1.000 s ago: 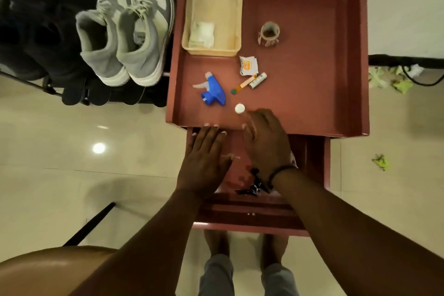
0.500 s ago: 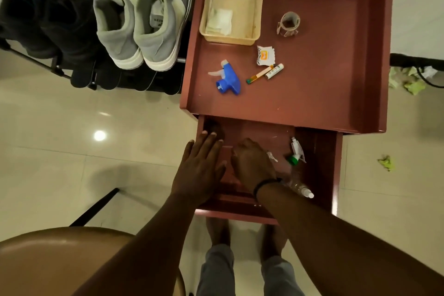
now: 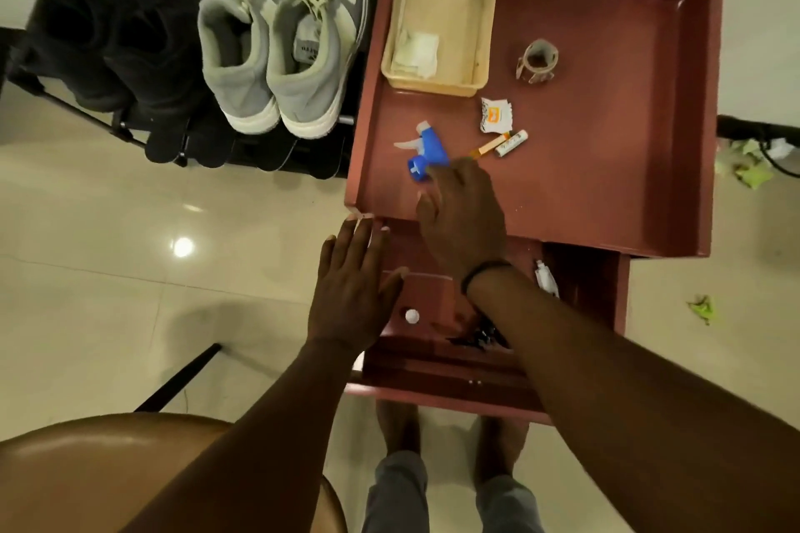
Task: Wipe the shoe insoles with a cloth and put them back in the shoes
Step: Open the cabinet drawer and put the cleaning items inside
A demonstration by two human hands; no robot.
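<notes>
Head view, looking down. The right hand (image 3: pixel 461 221) reaches over the red desk (image 3: pixel 606 195); its fingers (image 3: pixel 437 180) are bent down over the blue spray nozzle (image 3: pixel 426 151), touching its near end, but whether they grip it cannot be told. Just beyond those fingers lie an orange-tipped stick (image 3: pixel 489 146), a small white tube (image 3: pixel 511 143) and a torn wrapper (image 3: pixel 495 115); farther off stand a cream tray (image 3: pixel 487 26) holding a folded white cloth (image 3: pixel 417 54) and a tape roll (image 3: pixel 537 61). The left hand (image 3: pixel 353 286) lies flat, fingers straight and together, holding nothing, its fingertips at the desk's near left corner, beside the open drawer (image 3: pixel 433 359). A white cap (image 3: pixel 411 315) sits in the drawer right of this hand. The grey shoes (image 3: pixel 277 52) stand on the shoe rack (image 3: pixel 78 56), well left of and beyond both hands' fingers.
</notes>
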